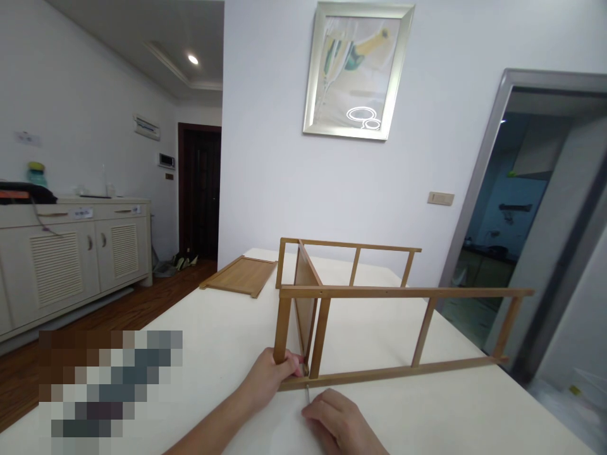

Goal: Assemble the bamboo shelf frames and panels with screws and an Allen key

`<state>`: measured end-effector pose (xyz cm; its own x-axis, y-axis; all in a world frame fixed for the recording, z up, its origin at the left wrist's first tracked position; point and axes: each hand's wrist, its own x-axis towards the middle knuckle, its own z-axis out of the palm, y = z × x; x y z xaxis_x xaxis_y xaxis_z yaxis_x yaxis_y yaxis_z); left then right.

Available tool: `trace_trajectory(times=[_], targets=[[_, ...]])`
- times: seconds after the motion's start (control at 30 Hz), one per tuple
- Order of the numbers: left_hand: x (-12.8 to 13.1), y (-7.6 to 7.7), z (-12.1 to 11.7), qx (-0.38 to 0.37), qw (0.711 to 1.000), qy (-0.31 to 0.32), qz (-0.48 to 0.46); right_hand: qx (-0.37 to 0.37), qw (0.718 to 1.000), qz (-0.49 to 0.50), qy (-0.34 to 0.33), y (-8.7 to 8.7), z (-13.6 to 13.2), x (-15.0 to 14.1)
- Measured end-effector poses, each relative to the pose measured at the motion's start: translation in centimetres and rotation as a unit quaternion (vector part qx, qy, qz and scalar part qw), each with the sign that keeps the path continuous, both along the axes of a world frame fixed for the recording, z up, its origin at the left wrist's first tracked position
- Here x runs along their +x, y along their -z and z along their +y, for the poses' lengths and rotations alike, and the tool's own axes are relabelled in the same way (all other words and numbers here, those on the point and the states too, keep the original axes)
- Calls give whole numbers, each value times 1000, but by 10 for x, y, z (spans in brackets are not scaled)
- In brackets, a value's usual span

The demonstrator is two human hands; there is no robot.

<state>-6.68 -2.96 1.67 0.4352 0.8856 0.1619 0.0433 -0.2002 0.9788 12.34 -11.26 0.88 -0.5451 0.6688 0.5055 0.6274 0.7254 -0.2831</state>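
A partly built wooden rack [379,294] lies on its side on the white table [227,335], with two ladder-like frames joined by one shelf panel [303,297]. My left hand [270,379] grips the near frame's end post at its lower corner. My right hand [339,420] is closed around a thin metal tool [307,393] whose tip points up at that same corner. The tool's handle is hidden in my fingers.
A loose wooden shelf board [239,276] lies at the table's far left edge. A white cabinet [71,253] stands along the left wall, a dark door behind it. An open doorway is on the right, a framed picture on the wall.
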Motion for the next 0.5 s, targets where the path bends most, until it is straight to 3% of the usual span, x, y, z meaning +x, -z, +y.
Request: trace_trajectory(times=[0.33, 0.5], targets=[[1, -2, -2, -2, 1000, -3, 10, 144, 985, -92, 25, -8, -1, 7], [1, 0, 0, -3, 1000, -6, 12, 140, 982, -116, 57, -13, -6, 5]])
